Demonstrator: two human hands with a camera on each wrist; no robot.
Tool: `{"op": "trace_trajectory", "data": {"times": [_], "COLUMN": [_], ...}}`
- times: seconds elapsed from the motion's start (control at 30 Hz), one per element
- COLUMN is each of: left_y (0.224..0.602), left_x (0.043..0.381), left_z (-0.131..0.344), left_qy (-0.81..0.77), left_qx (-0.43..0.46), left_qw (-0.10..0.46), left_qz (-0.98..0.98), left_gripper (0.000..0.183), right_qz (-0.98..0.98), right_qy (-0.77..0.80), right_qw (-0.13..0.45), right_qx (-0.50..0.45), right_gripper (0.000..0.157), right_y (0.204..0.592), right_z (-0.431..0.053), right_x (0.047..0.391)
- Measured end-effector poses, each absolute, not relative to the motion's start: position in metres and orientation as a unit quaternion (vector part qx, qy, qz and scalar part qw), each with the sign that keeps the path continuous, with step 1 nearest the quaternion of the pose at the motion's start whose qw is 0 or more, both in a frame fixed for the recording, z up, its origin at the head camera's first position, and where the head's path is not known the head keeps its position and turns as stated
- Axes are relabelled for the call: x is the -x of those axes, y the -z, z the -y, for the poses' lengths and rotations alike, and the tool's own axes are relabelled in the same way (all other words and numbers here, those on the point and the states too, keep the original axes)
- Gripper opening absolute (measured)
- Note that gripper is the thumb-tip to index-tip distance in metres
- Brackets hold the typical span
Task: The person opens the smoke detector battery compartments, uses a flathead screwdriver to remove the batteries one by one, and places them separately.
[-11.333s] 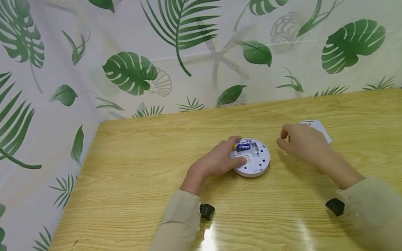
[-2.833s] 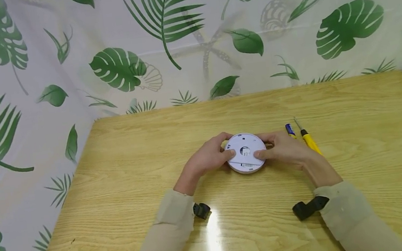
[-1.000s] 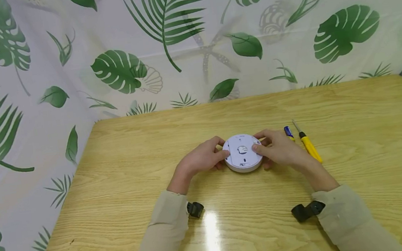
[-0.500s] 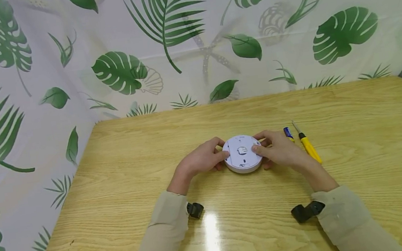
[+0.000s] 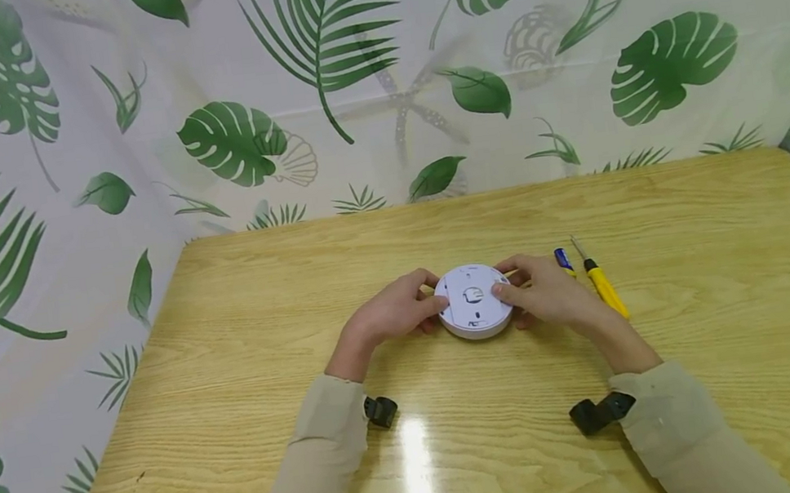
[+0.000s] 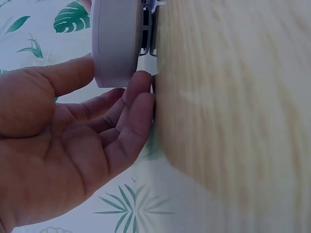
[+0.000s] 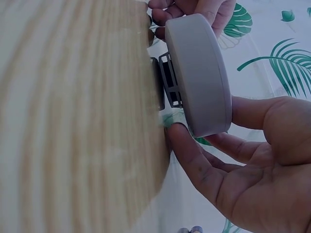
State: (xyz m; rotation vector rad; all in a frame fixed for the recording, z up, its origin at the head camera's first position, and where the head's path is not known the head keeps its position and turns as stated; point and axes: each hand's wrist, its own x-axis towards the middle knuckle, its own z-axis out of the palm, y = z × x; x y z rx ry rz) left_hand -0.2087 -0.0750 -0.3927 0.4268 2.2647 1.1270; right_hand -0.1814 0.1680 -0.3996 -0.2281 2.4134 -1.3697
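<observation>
A round white smoke detector point(image 5: 475, 311) is held low over the table, its vented face point(image 7: 171, 80) downward. On its upturned back lies a white mounting plate point(image 5: 469, 278) with a round central hole. My left hand point(image 5: 397, 309) grips the left side, thumb on the plate's edge and fingers curled at the rim and below. Opposite, my right hand point(image 5: 549, 292) grips the right side the same way, thumb pressing on the plate. In the wrist views, fingertips point(image 6: 141, 80) of the left hand and fingertips point(image 7: 179, 133) of the right reach under the rim.
Right of my right hand lie a blue-and-yellow battery point(image 5: 564, 260) and a screwdriver point(image 5: 606, 290) with a yellow handle, its tip pointing away. The wood-grain table point(image 5: 282, 293) meets a leaf-printed cloth point(image 5: 383, 149) at the back and left.
Earlier the battery sat in the detector and the plate lay apart at right. Now the plate covers its back, the battery lies outside, and both have turned since. The last second shows hardly any movement.
</observation>
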Motion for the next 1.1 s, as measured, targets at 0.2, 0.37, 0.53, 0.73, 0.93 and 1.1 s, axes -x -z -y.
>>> {"op": "trace_trajectory", "data": {"times": [0.2,0.37,0.53,0.73,0.93,1.1], "left_y": [0.386,0.379,0.374,0.378,0.379,0.376], "left_x": [0.209,0.207,0.201,0.199,0.199,0.197], "left_z": [0.077,0.077,0.077,0.077,0.073,0.068], "left_qy": [-0.352,-0.289,-0.270,-0.259,-0.251,-0.250], "left_qx": [-0.221,-0.297,-0.300,-0.296,-0.298,-0.285], "left_qw": [0.227,0.191,0.219,0.230,0.219,0.225], "left_qz": [-0.881,-0.890,-0.888,-0.890,-0.894,-0.897], "left_gripper": [0.042,0.032,0.039,0.046,0.054,0.060], "right_qz": [-0.875,-0.875,-0.878,-0.881,-0.878,-0.877], "right_qy": [0.450,0.454,0.451,0.439,0.428,0.402], "right_qw": [0.153,0.147,0.131,0.124,0.126,0.141], "right_qx": [0.095,0.086,0.097,0.125,0.173,0.224], "right_gripper": [0.050,0.043,0.025,0.018,0.021,0.033], "right_y": [0.399,0.398,0.397,0.396,0.392,0.390], "right_z": [-0.166,-0.166,-0.167,-0.171,-0.177,-0.182], "right_x": [0.181,0.181,0.179,0.178,0.179,0.179]}}
